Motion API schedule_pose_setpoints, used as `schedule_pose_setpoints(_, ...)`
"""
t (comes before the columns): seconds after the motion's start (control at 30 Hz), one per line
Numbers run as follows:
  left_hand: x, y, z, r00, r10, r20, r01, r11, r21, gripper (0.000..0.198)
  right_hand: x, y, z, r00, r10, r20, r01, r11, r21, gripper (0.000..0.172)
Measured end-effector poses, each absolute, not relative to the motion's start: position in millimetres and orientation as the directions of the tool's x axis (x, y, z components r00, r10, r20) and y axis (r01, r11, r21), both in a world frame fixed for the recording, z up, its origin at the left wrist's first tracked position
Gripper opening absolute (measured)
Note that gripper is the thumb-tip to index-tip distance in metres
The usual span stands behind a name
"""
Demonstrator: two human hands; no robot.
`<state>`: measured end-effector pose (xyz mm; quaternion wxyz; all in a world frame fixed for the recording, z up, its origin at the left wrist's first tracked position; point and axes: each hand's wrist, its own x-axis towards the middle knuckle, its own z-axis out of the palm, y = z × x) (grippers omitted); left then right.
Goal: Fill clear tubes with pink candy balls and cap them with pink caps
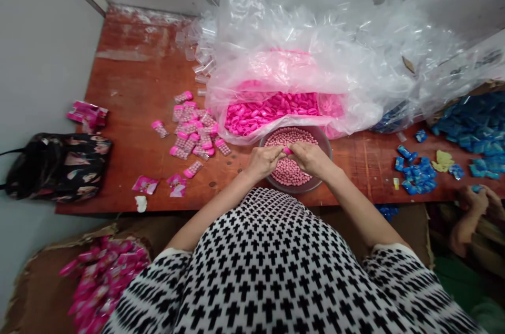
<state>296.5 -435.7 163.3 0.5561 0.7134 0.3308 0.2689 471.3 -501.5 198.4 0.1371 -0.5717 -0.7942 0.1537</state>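
Left hand point(266, 160) and right hand point(311, 158) pinch pink plastic point(287, 150) over the bowl point(323, 140).

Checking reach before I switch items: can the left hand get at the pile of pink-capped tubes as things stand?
Probably yes: the tubes lie on the table left of the left hand, with nothing seen between. It pinches a pink piece, though, so it may need freeing.
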Motion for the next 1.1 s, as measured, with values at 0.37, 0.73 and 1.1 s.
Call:
schedule_pose_setpoints(0.37,289,-435,150,0.5,0.852,-0.156,-0.078,0.223,0.972,0.04,468,-508,197,0.038,0.985,-0.169,-0.112,-0.164,-0.98,0.05)
schedule_pose_setpoints(0.73,285,-448,154,0.587,0.745,0.317,0.069,-0.436,0.897,0.02,449,-507,182,-0.23,0.842,-0.488,-0.524,-0.529,-0.667,0.026)
schedule_pose_setpoints(1.1,270,-431,155,0.545,0.822,0.165,0.165,-0.297,0.94,0.022,457,-492,169,-0.129,0.877,-0.463,-0.282,-0.48,-0.831,0.04)
